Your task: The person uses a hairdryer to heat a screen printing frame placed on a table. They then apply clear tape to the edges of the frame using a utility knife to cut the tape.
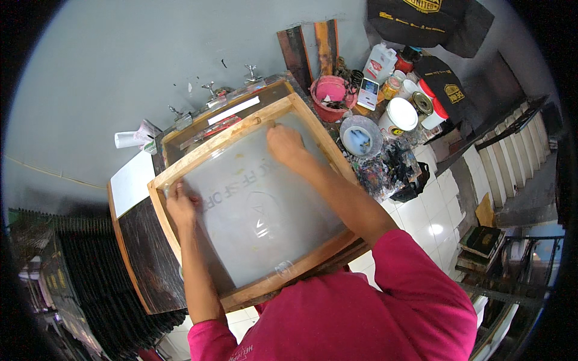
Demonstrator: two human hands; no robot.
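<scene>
A wooden screen-printing frame [208, 147] with pale grey mesh [283, 210] lies in front of me, tilted to the right. Dark mirrored lettering and a small mark show on the mesh. Glossy clear film or tape shines near its far and near rails. My left hand [182, 206] is at the far left inner corner, its fingers bent together against the left rail. Farther right, my right hand [285, 144] is closed against the mesh beside the far rail. Whatever either hand pinches is too thin or hidden to make out.
Metal clamps [209, 89] line the far edge. At right stand a pink bucket [333, 96], a white tub [399, 115], a bowl of milky liquid [359, 138], a phone [368, 94] and several jars. A white sheet [132, 182] lies left; stacked dark racks [90, 265] stand beyond it.
</scene>
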